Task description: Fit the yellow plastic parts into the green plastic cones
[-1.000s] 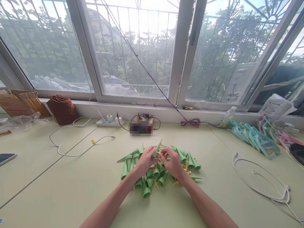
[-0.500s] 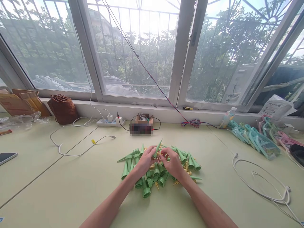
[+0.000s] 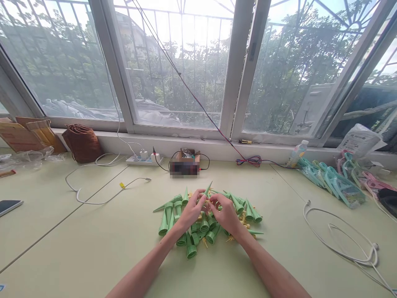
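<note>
A heap of green plastic cone spikes [image 3: 198,225] mixed with small yellow pieces [image 3: 245,225] lies on the pale green table [image 3: 93,248] straight in front of me. My left hand [image 3: 190,213] is closed round one green cone spike [image 3: 207,191], whose tip points up and away. My right hand [image 3: 226,213] pinches at the wide end of that same spike, fingertips meeting those of the left hand; what it pinches is too small to make out. Both hands hover just above the heap.
A white cable [image 3: 102,194] and a phone [image 3: 9,205] lie at the left. A brown pouch [image 3: 81,142], a power strip [image 3: 143,158] and a small wired box [image 3: 186,163] stand by the window sill. Teal and pink hangers [image 3: 338,184] and another white cable [image 3: 347,236] are at the right.
The hands have closed in on each other slightly and the held spike's tip has shifted a little to the right. The heap has not moved.
</note>
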Demonstrator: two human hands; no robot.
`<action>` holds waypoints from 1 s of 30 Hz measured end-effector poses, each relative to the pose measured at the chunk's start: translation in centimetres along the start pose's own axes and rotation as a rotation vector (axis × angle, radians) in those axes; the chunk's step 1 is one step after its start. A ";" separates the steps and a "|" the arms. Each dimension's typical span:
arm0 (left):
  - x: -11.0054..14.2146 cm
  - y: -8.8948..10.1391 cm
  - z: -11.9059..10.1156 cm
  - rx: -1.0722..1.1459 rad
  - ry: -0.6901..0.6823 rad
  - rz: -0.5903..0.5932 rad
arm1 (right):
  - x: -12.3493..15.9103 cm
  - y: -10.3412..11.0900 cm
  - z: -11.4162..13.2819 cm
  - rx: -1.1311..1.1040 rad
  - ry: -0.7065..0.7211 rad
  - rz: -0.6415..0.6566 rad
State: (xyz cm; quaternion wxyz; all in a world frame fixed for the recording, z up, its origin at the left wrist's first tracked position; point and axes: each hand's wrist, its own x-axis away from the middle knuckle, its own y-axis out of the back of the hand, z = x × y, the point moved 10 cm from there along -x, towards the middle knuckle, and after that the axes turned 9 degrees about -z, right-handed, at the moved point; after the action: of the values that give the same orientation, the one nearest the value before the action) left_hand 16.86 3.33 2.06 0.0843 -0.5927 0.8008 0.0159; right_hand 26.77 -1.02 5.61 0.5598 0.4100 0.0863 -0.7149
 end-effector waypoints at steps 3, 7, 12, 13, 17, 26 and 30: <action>0.0 0.0 0.1 -0.017 0.002 -0.005 | 0.0 0.0 0.0 -0.008 -0.010 -0.001; 0.1 0.2 0.3 -0.004 0.024 -0.019 | -0.2 0.2 0.4 -0.052 -0.023 -0.004; 0.0 0.4 0.9 0.062 0.076 -0.022 | -0.5 0.9 0.1 -0.092 -0.080 -0.043; 0.0 0.4 0.9 0.076 0.087 -0.020 | -0.6 1.0 -0.1 -0.100 -0.089 -0.047; 0.2 0.0 0.8 0.125 0.118 0.013 | -0.6 0.8 -0.7 -0.162 -0.125 -0.040; 0.4 -0.6 0.7 0.202 0.170 0.061 | -0.5 0.2 -2.1 -0.298 -0.232 0.010; 0.6 -1.1 0.3 0.212 0.193 0.099 | -0.4 -0.3 -2.9 -0.398 -0.297 0.031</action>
State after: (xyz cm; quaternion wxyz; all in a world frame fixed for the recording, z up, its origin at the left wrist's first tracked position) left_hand 17.78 2.43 1.72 0.0679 -0.5392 0.8306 -0.1217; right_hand 27.92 1.06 3.87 0.6470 0.1834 0.1358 -0.7275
